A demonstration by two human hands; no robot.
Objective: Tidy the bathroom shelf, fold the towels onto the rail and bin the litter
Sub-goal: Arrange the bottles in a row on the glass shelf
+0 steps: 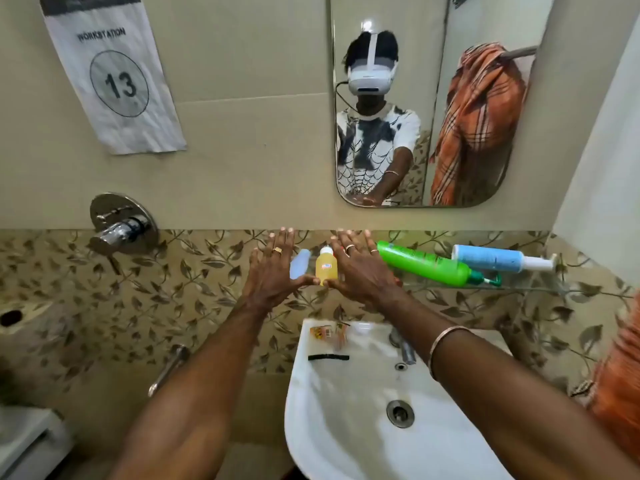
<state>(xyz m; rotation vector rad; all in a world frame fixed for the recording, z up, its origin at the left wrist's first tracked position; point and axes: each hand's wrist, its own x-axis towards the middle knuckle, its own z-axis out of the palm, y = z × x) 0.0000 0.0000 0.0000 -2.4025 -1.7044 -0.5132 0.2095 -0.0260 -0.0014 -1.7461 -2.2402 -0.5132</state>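
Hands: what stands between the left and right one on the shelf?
In the head view, a small yellow bottle stands upright between the left hand and right hand, thumbs at its base; a pale bottle sits beside it.

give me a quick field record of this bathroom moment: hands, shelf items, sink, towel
left hand: open, fingers spread, thumb tip at the yellow bottle
right hand: open, fingers spread, thumb at the same bottle
yellow bottle: upright between both hands
green bottle: lying on its side on the glass shelf
blue pump bottle: lying on its side
sink: wrappers and a black strip on its rim
orange towel: at right edge
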